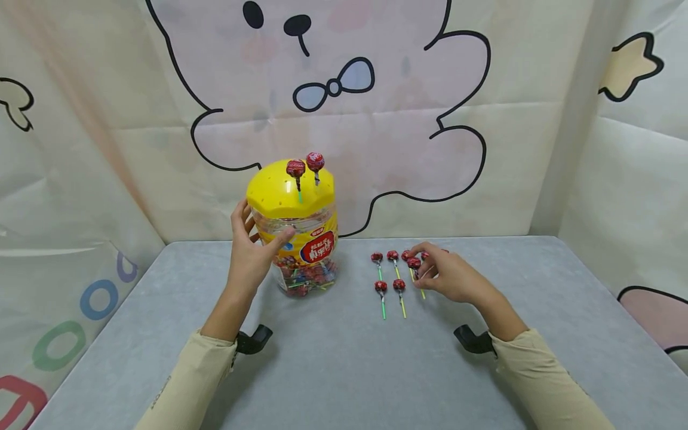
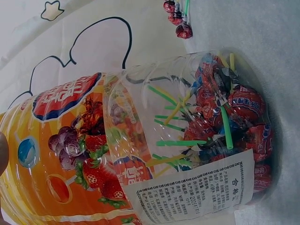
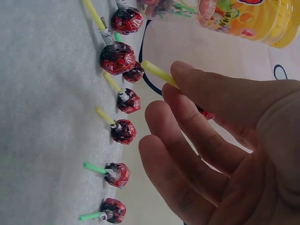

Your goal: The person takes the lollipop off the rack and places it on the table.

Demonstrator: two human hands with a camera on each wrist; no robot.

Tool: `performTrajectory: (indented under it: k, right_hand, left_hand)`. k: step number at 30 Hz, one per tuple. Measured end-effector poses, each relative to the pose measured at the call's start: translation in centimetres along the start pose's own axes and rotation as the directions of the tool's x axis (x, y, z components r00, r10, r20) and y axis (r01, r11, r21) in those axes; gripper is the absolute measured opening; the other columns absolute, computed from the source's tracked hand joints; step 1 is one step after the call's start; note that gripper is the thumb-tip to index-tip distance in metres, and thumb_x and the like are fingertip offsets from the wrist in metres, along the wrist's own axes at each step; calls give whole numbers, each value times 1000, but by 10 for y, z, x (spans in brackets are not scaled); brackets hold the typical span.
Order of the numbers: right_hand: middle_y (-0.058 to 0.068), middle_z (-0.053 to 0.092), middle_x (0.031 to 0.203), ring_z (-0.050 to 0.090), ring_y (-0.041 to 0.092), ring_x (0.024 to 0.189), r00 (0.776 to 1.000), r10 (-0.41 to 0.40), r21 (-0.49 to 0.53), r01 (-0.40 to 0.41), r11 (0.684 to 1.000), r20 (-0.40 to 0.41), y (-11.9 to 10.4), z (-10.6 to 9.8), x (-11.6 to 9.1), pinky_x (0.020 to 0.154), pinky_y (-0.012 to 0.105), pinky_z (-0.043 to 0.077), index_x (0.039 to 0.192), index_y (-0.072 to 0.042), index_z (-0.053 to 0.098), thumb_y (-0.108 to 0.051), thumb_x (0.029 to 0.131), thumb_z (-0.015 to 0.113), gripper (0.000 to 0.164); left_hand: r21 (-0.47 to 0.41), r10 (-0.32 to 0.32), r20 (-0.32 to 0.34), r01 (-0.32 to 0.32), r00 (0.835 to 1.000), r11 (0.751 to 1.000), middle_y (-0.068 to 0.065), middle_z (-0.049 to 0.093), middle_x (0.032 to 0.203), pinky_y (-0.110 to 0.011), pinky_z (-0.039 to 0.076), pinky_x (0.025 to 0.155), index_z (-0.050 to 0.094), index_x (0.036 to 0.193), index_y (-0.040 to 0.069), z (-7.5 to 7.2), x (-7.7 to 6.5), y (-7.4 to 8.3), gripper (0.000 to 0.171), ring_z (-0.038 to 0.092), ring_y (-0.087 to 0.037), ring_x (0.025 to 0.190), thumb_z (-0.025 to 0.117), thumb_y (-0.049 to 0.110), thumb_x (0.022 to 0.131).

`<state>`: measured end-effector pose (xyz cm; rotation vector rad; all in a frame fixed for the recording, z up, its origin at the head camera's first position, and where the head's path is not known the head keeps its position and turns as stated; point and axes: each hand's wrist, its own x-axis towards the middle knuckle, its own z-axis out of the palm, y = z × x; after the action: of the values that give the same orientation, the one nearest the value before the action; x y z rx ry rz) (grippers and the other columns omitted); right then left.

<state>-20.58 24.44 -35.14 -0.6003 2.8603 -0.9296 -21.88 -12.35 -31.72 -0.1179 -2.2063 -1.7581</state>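
My left hand [image 1: 251,254] grips a clear plastic candy jar [image 1: 318,248], thumb across the front and fingers round its left side. The jar has a yellow lid [image 1: 269,194] dotted with small holes; two red-wrapped lollipops [image 1: 295,168] stand up from it, heads uppermost. Loose lollipops [image 2: 246,104] with green and yellow sticks lie in the bottom of the jar. Over the right part of the table, my right hand [image 1: 454,276] pinches a lollipop by its yellow stick [image 3: 159,74] between thumb and index finger. Its red head [image 1: 414,263] points away from me.
Beside the right hand, several red lollipops [image 1: 380,286] lie in two rows on the grey table [image 1: 344,370], sticks toward me. A printed cloth backdrop [image 1: 408,161] hangs behind the table. Black wrist mounts [image 1: 255,340] stick out from both sleeves.
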Motion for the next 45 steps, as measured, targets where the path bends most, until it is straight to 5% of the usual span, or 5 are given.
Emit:
performTrajectory:
  k: [12, 45]
  right_hand:
    - [-2, 70, 85, 58, 12, 75, 983, 162, -30, -160, 987, 90, 4, 8, 5, 66, 29, 46, 124, -9, 57, -16, 83, 80, 48]
    - [-2, 66, 82, 56, 13, 72, 961, 212, -84, -200, 976, 176, 15, 17, 8, 63, 28, 43, 124, -9, 60, -20, 81, 83, 50]
  left_hand:
    - [-1, 9, 4, -9, 1000, 1000, -1, 18, 164, -49, 32, 113, 14, 156, 30, 0, 0, 0, 94, 26, -24, 145, 77, 34, 87]
    - [9, -6, -1, 6, 1000, 1000, 0, 18, 164, -51, 33, 112, 14, 156, 33, 0, -1, 2, 93, 27, -25, 144, 77, 35, 87]
